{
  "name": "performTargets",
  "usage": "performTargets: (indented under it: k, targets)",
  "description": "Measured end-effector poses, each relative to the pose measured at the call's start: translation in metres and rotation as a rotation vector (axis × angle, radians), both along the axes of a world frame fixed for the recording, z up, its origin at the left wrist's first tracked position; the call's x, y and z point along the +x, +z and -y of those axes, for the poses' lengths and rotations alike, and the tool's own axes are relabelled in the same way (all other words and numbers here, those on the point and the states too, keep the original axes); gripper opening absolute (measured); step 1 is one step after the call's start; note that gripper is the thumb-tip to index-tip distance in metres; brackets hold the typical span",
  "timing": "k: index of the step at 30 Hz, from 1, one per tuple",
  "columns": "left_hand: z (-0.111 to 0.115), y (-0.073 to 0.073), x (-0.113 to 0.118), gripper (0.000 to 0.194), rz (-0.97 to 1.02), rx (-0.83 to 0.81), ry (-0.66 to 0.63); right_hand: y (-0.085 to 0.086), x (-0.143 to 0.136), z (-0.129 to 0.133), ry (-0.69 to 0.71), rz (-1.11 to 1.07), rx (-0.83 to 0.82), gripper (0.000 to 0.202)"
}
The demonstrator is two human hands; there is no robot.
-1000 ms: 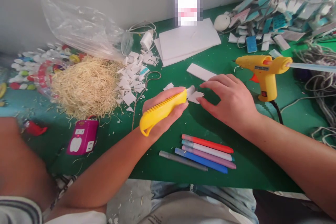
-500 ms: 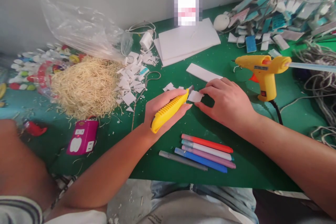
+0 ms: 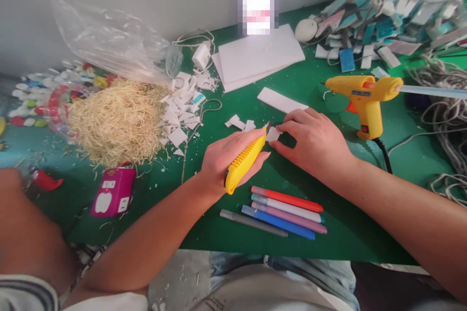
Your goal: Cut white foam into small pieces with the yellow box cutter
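My left hand [image 3: 226, 158] is wrapped round a yellow utility knife [image 3: 246, 159], its blade out and pointing away to the upper right. The blade meets the left edge of a small white piece of board [image 3: 273, 134]. Thumb and fingers of my right hand [image 3: 312, 138] pinch that piece from the right. Just beyond the right hand lies a white strip of board [image 3: 280, 100]. Small white offcuts [image 3: 235, 122] lie beyond the left hand. Several marker pens [image 3: 286, 199] rest on the green table [image 3: 204, 233] nearer to me.
A yellow glue gun [image 3: 370, 102] stands at the right, its cord trailing. White sheets [image 3: 259, 58] lie at the back. Straw [image 3: 116, 121], white scraps [image 3: 178, 112] and a magenta box [image 3: 113, 192] are on the left. A person's arm [image 3: 29, 223] rests at far left.
The knife has shifted slightly right and turned steeper, its blade now cutting across the small piece's left side. The piece shows smaller, and another scrap shows beside the blade.
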State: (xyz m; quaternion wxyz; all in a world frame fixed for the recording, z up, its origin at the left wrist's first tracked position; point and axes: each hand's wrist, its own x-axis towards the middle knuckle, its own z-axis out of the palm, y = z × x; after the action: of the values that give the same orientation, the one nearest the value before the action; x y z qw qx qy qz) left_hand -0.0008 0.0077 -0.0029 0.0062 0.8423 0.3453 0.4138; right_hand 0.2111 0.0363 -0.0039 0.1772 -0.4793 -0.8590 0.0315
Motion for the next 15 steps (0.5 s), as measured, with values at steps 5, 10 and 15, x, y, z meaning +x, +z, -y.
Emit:
performTargets:
  k: [5, 10, 15]
  targets:
    - [-0.0003, 0.0005, -0.0010, 0.028, -0.041, -0.019, -0.016, -0.0012, 0.0010, -0.0007, 0.008, 0.006, 0.018, 0.016]
    - [0.0024, 0.0032, -0.0013, 0.026, -0.151, -0.014, -0.005, -0.0030, 0.0016, -0.0011, 0.014, 0.008, 0.042, 0.018]
    - [0.0081, 0.0070, 0.0035, 0.026, -0.403, 0.112, -0.003, -0.0032, 0.0015, -0.0009, 0.010, -0.008, 0.044, 0.016]
